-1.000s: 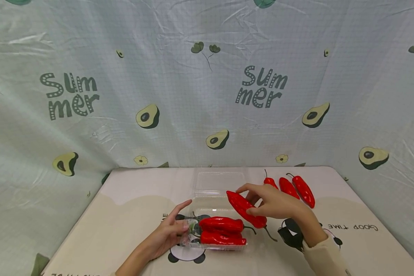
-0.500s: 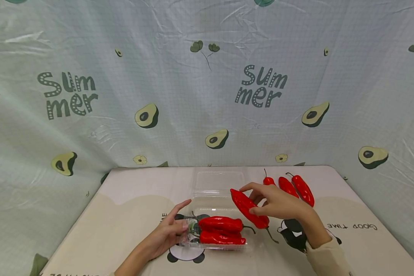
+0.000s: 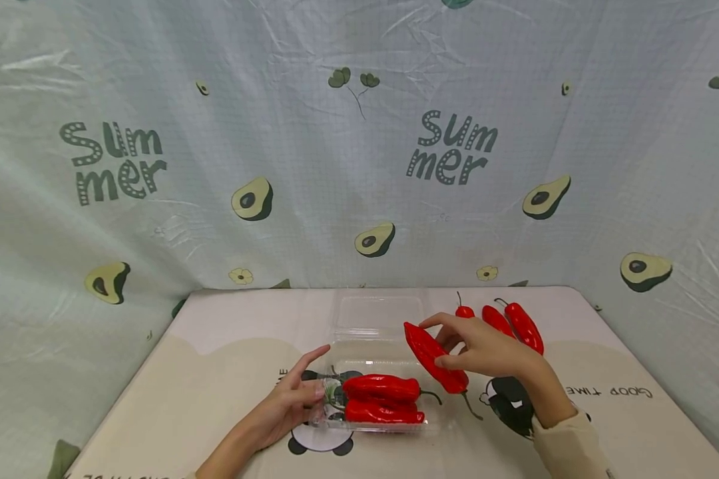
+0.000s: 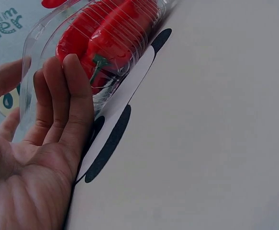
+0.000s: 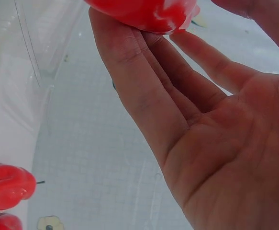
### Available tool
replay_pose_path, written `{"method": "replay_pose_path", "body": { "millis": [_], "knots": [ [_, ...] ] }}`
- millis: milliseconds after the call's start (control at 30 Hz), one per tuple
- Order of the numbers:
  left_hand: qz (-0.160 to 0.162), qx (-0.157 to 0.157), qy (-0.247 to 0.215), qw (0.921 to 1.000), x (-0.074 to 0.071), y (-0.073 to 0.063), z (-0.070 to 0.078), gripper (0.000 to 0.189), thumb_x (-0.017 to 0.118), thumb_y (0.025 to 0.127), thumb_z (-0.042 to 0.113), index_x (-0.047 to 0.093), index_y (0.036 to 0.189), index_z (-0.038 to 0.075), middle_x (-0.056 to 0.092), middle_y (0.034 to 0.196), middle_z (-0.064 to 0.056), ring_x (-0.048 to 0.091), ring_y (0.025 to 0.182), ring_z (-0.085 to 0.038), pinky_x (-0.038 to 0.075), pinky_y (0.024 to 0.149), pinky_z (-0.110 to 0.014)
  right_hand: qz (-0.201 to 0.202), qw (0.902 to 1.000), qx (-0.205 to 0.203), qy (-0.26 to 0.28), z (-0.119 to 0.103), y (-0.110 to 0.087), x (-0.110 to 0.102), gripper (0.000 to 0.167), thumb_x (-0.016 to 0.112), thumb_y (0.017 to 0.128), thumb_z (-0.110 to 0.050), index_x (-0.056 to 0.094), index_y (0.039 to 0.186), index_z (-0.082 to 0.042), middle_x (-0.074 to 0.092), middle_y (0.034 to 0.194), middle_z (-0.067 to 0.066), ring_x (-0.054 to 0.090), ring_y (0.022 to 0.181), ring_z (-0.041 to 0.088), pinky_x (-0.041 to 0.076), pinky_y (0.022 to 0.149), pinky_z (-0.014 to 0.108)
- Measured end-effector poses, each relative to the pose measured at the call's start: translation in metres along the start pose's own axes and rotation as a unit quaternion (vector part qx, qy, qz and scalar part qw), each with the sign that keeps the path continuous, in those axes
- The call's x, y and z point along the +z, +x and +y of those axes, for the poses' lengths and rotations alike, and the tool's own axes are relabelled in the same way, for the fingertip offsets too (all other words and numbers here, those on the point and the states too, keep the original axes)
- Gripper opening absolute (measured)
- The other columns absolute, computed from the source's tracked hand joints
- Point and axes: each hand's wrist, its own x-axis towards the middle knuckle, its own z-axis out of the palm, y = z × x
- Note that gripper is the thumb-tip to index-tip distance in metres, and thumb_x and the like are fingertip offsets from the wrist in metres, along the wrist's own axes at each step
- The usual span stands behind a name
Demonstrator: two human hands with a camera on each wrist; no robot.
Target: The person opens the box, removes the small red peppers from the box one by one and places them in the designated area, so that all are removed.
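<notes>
A red chili pepper [image 3: 434,359] with a green stem hangs tilted above the right side of a hinged clear plastic box [image 3: 374,362]. My right hand [image 3: 479,347] pinches it between thumb and fingers; the right wrist view shows only part of it above the fingertips. Two more red peppers [image 3: 383,399] lie side by side in the near part of the box, one stem sticking out over its right end. My left hand [image 3: 284,406] holds the box's left end, one finger stretched away from it. In the left wrist view several fingers [image 4: 58,96] lie along the box's end wall.
Three loose red peppers [image 3: 524,326] lie at the back right of the table, partly behind the right hand. The box's lid [image 3: 380,313] is folded back on the far side. A printed curtain [image 3: 311,166] stands behind the table [image 3: 186,386].
My right hand has carried the pepper slightly right and farther back, away from the peppers in the box. The left hand stays at the box's left end.
</notes>
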Motion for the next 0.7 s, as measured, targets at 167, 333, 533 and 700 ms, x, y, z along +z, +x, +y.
{"method": "replay_pose_path", "body": {
  "millis": [167, 333, 533, 700],
  "knots": [
    [0.001, -0.004, -0.003, 1.0, -0.0003, 0.0, 0.0002, 0.079, 0.051, 0.103, 0.003, 0.011, 0.165, 0.033, 0.055, 0.081, 0.007, 0.054, 0.08, -0.01, 0.05, 0.076, -0.025, 0.011, 0.9999, 0.003, -0.008, 0.0012, -0.0013, -0.0027, 0.065, 0.083, 0.083, -0.024, 0.056, 0.142, -0.017, 0.071, 0.115, 0.006, 0.066, 0.101, 0.019, 0.062, 0.077, 0.033],
    [0.001, -0.008, -0.006, 1.0, -0.0009, -0.0008, 0.0002, 0.078, 0.05, 0.104, 0.003, 0.011, 0.164, 0.034, 0.055, 0.081, 0.007, 0.054, 0.079, -0.009, 0.049, 0.076, -0.025, 0.02, 0.9997, 0.012, -0.005, 0.0024, -0.0038, -0.0048, 0.065, 0.082, 0.083, -0.024, 0.055, 0.142, -0.017, 0.07, 0.116, 0.008, 0.065, 0.101, 0.021, 0.062, 0.074, 0.031],
    [-0.001, -0.01, -0.009, 0.9999, -0.0018, -0.0019, 0.0001, 0.079, 0.051, 0.103, 0.003, 0.011, 0.164, 0.034, 0.056, 0.081, 0.007, 0.054, 0.08, -0.01, 0.05, 0.076, -0.025, 0.03, 0.9994, 0.012, -0.007, 0.0053, -0.0058, -0.0054, 0.065, 0.082, 0.084, -0.024, 0.055, 0.142, -0.017, 0.07, 0.118, 0.008, 0.064, 0.105, 0.022, 0.061, 0.076, 0.031],
    [-0.003, -0.01, -0.008, 0.9999, -0.0027, -0.0019, -0.0003, 0.079, 0.051, 0.103, 0.003, 0.011, 0.164, 0.034, 0.057, 0.082, 0.006, 0.055, 0.081, -0.01, 0.05, 0.077, -0.025, 0.035, 0.9993, 0.008, -0.007, 0.0076, -0.007, -0.0054, 0.066, 0.083, 0.083, -0.024, 0.055, 0.143, -0.017, 0.07, 0.119, 0.009, 0.063, 0.107, 0.024, 0.062, 0.077, 0.032]
  ]
}}
